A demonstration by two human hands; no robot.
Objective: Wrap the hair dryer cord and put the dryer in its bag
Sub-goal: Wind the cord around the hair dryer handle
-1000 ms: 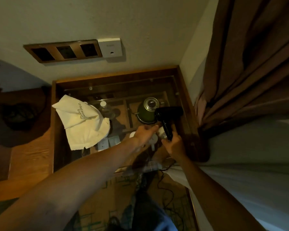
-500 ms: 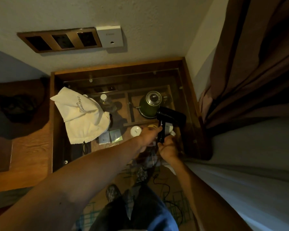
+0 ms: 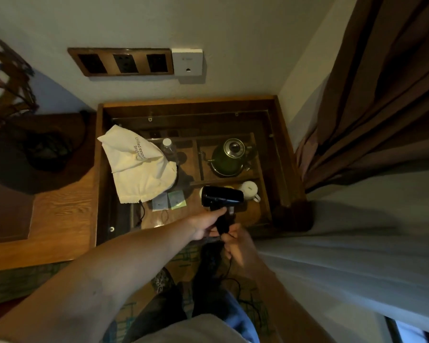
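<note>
A black hair dryer (image 3: 222, 197) hangs over the glass-topped wooden table, barrel pointing sideways and handle down toward me. My left hand (image 3: 207, 224) grips the handle from the left. My right hand (image 3: 235, 241) is closed at the handle's base, where the black cord (image 3: 229, 271) leaves and trails down to the floor by my feet. A cream cloth bag (image 3: 139, 169) with printed lettering lies crumpled on the table's left side, apart from both hands.
Under the glass (image 3: 265, 154) sit a green kettle (image 3: 229, 157), a water bottle (image 3: 169, 149), a white cup (image 3: 249, 190) and sachets (image 3: 169, 201). A wall socket panel (image 3: 124, 61) is above. Brown curtain (image 3: 382, 82) and white bedding (image 3: 357, 243) close the right; a wooden desk (image 3: 60, 219) lies left.
The dryer has turned and shifted left, its barrel now lying across. My left hand has closed around the handle; my right hand slid down to the handle's base at the cord.
</note>
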